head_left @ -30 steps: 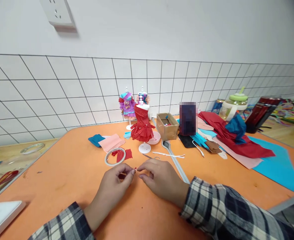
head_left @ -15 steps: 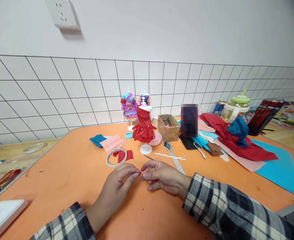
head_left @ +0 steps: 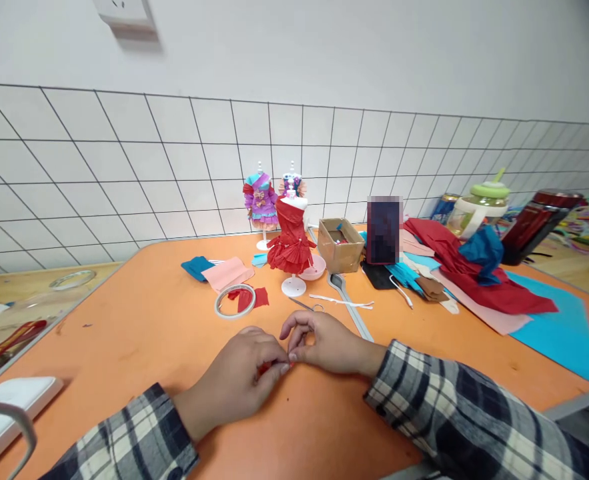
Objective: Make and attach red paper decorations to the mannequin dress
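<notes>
My left hand [head_left: 244, 370] is closed in a pinch on a small red piece of crepe paper [head_left: 291, 363], mostly hidden by the fingers. My right hand [head_left: 321, 341] meets it fingertip to fingertip, thumb and forefinger pinched at the same red bit. Beyond the hands stands a miniature dress form in a red pleated paper dress [head_left: 292, 233] on a round white base. A roll of tape [head_left: 217, 310] lies ahead of my left hand, partly over red paper scraps [head_left: 261, 297]. Small scissors [head_left: 301, 304] lie just past my right hand.
Two more dressed forms, one in a purple dress [head_left: 261, 200], stand by the tiled wall. To the right are a cardboard box [head_left: 347, 257], a propped phone [head_left: 383, 233], red crepe paper [head_left: 494, 293], a green-lidded bottle [head_left: 479, 210] and a dark red flask [head_left: 539, 223].
Both hands have come together and sit slightly lower over the table. My right fingers, loose and apart before, now pinch at the red piece. The view has tilted down a little.
</notes>
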Motion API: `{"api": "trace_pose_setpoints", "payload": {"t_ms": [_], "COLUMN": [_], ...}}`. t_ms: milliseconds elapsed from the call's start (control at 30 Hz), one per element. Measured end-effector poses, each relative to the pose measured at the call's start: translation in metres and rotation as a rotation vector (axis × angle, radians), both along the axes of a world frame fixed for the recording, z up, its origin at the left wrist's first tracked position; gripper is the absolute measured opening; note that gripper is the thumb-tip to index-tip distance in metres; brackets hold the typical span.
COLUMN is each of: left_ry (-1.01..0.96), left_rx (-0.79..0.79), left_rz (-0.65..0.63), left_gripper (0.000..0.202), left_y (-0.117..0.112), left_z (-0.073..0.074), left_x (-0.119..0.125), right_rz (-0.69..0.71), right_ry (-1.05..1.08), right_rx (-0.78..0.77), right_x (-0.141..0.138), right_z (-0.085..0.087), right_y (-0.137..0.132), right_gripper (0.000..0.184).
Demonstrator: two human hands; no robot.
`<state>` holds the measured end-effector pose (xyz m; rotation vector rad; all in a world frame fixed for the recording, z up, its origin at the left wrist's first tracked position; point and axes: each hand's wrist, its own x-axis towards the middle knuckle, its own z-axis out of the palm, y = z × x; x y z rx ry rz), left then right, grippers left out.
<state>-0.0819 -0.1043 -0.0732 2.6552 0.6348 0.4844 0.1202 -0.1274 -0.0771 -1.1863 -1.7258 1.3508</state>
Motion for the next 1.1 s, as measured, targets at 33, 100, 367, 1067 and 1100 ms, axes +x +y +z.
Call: {"api": "trace_pose_setpoints", "payload": {"t_ms": [33,100,367,1067,1100], "left_ry": [0.034,0.081,-0.221,-0.321,-0.308], "left_rx": [0.005,0.002,-0.491,-0.346,-0.341], "left_rz": [0.037,0.109,0.411,0.400,0.384], "left_gripper": [0.022,0.022,0.016,0.022,0.023], "left_y": [0.000,-0.001,0.001,0.002,0.003], "left_z": [0.000,-0.001,-0.002,-0.004,-0.004], "left_x": [0.000,0.001,0.007,0.007,0.007], "right_rz": [-0.020,-0.059,0.015,-0.306,-0.311], "right_ry": [-0.057,-0.221,-0.791,0.169,0.167], "right_rx": [0.082,0.282,1.102,-0.135,-0.120], "right_x": [-0.002,-0.004,-0.006,-0.017,-0.017], "right_z": [0.001,0.002,0.005,-0.006,-0.007], "right_y": [-0.002,-0.006,-0.027,-0.007,-0.007], "right_gripper": [0.028,0.028,0.027,0.033,0.033]}}
